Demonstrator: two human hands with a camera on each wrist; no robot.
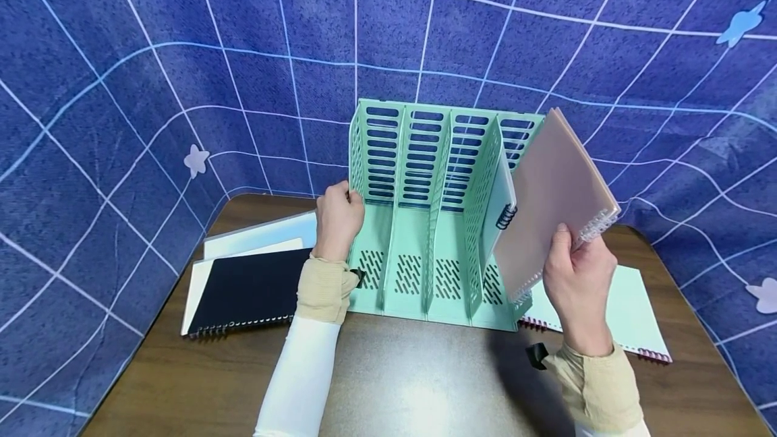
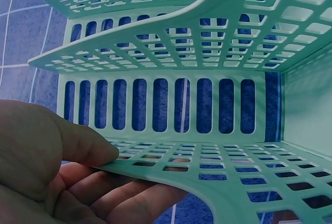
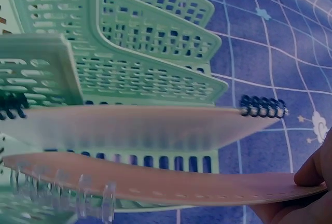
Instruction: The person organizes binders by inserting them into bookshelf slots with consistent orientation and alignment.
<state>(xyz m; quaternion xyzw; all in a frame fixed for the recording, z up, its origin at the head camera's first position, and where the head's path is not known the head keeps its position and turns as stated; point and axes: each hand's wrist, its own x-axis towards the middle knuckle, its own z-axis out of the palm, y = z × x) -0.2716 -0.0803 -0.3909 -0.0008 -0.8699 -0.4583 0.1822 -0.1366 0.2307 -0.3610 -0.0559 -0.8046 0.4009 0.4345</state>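
Note:
A mint green file organizer [image 1: 374, 224] with several upright compartments stands on the table. My left hand [image 1: 340, 220] pinches the front edge of its left outer wall, thumb inside and fingers outside, as the left wrist view shows. My right hand [image 1: 579, 282] holds a pinkish-brown notebook [image 1: 540, 201] with a clear coil, thumb on its face. The notebook is tilted upright at the rightmost compartment, its lower part within it. Left of it, a pale notebook with a dark coil [image 1: 499, 211] stands in that same compartment; both notebooks appear edge-on in the right wrist view.
To the left lie a black spiral notebook [image 1: 249, 288], a white one [image 1: 197, 288] beneath it and a light blue one [image 1: 261, 231] behind. A pale green notebook [image 1: 637, 309] with reddish coils lies at right. Blue patterned cloth [image 1: 273, 86] hangs behind the table [image 1: 388, 383].

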